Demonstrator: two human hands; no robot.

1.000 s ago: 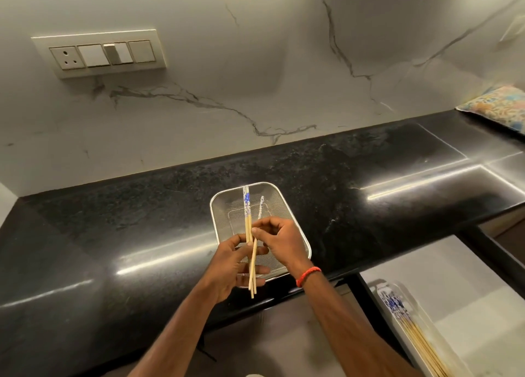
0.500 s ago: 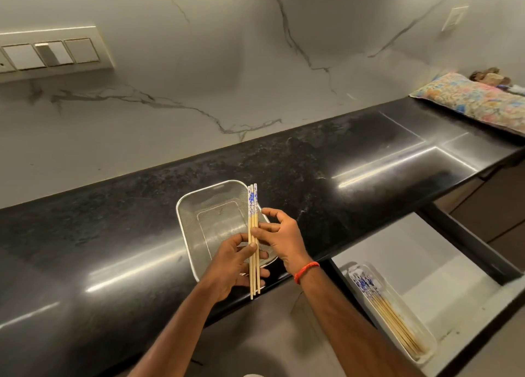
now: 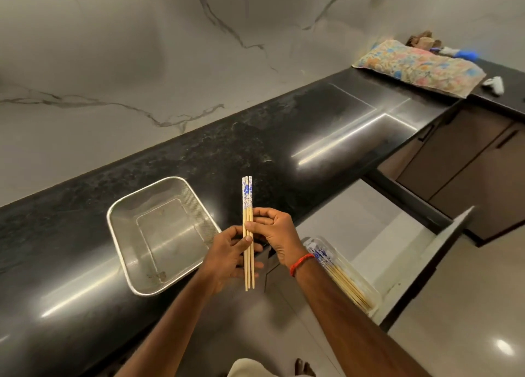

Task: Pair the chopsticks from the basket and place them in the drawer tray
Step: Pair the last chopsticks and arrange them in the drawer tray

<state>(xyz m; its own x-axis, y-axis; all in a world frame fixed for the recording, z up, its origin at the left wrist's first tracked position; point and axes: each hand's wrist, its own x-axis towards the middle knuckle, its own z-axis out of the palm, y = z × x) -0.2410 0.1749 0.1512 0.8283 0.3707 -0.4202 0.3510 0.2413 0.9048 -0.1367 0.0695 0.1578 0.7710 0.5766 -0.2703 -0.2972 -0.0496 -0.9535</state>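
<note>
Both hands hold one bundle of chopsticks upright, just off the counter edge.

Left of the left hand (image 3: pixel 227 254), I see the mesh basket (image 3: pixel 119 206) on the black counter (image 3: pixel 284 155). That hand's fingers curl round the lower shafts of the chopsticks (image 3: pixel 247 206). The right hand (image 3: pixel 275 234) pinches them higher, patterned ends up. Below and right of it, the drawer tray (image 3: pixel 358 273) holds other chopsticks (image 3: pixel 346 280) in the open drawer (image 3: pixel 383 234).

The glossy black speckled stone counter (image 3: pixel 284 149) carried a rectangular silver wire-mesh basket (image 3: pixel 122 234) near its front edge, and well apart at the far right end lay a flat floral-patterned cushion (image 3: pixel 420 67) with a small white object (image 3: pixel 494 84) just beside it.
</note>
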